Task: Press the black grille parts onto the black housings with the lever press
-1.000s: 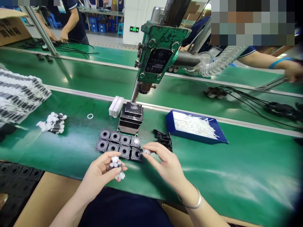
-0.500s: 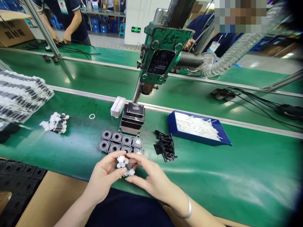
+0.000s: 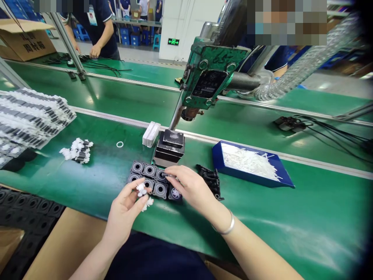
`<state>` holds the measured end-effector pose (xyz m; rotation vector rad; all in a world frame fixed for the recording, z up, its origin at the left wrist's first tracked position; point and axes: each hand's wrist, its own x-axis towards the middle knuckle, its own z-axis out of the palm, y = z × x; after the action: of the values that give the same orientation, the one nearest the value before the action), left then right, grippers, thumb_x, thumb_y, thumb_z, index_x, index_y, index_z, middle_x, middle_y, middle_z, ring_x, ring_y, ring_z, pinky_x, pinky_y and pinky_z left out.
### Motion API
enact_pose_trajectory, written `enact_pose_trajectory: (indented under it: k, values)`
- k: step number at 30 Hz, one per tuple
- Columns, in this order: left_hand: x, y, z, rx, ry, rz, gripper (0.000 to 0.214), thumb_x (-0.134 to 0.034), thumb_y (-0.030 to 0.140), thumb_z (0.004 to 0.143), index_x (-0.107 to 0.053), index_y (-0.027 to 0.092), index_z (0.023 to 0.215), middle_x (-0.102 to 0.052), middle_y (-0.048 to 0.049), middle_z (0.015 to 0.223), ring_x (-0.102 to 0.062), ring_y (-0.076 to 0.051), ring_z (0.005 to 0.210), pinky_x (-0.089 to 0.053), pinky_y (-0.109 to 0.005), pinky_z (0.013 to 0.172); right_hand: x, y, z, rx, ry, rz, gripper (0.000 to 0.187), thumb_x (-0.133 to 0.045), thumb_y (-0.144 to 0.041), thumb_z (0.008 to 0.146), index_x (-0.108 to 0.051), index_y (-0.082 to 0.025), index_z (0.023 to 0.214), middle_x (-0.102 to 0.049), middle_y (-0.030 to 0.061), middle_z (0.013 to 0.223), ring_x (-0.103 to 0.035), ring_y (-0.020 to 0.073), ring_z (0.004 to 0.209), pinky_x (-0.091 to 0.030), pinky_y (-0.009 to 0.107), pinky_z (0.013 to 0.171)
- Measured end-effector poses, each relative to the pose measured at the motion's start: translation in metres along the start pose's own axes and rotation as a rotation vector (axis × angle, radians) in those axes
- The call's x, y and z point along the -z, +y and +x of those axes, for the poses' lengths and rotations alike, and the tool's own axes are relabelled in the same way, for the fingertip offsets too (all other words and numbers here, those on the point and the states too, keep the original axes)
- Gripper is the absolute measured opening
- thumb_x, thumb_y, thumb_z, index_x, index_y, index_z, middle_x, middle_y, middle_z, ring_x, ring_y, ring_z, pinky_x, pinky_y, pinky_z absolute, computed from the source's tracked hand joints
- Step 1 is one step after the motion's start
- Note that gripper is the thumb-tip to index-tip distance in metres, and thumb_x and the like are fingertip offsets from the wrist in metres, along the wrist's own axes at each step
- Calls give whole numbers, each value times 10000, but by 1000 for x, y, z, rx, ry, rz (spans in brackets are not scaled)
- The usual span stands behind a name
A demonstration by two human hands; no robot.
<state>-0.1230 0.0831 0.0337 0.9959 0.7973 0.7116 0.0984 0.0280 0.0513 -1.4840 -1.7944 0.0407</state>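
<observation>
While white-finned parts are gripped by half-curled left hand, dark cylinder is pinched by right hand.

- On the bench, before the worker: housings in two rows.
- Behind these: press block, ring off to its left.
- Worker's right: brackets, then a tray holding strips.
- Worker's left: rotor cluster, then larger stack.

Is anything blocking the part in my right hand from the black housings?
Nothing visible: the right hand holds the dark part right at a far-row black housing. The left hand, with white rotors, is off to the left.
</observation>
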Motion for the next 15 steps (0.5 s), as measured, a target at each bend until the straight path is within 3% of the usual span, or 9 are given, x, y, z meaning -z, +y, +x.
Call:
enact_pose_trajectory:
  k: [4,6,8,11,15]
  values:
    - [2,4,-2,-1,13,7,487,-802,297,810,-637,230,1264,-751,-60,1060,-685,-189,1069,-567,-224,848,-6,5,16,121,-190,-112,198,-519,-151,988,-625,-140,1154,-717,120,1091,-678,227,990,-592,411,887]
    - [3,6,-2,7,39,5,488,-826,286,782,-654,225,1235,-755,-55,1039,-700,-200,1049,-573,-234,842,-3,0,20,126,-251,-152,283,-564,-206,975,-590,-134,1247,-674,153,1218,-644,262,1094,-566,458,957]
    - [2,9,-2,29,51,-9,480,-839,280,767,-663,227,1210,-759,-54,1037,-704,-207,1055,-575,-235,841,3,-12,20,79,-252,-115,500,-645,-345,932,-505,-138,1365,-594,182,1342,-581,297,1213,-517,496,1038]
    - [-2,11,-3,36,38,-64,427,-847,260,759,-675,238,1149,-748,-53,1107,-676,-202,1126,-558,-222,882,4,-32,8,-18,-306,99,773,-701,-521,848,-378,-180,1462,-586,161,1340,-598,270,1193,-534,436,1028]
    - [-9,7,-4,51,-45,-142,383,-856,229,746,-684,231,1088,-741,-39,1090,-695,-180,1052,-562,-225,877,-13,-48,-19,-137,-305,335,629,-674,-429,903,-395,-247,1437,-650,85,1255,-662,182,1067,-562,323,959]
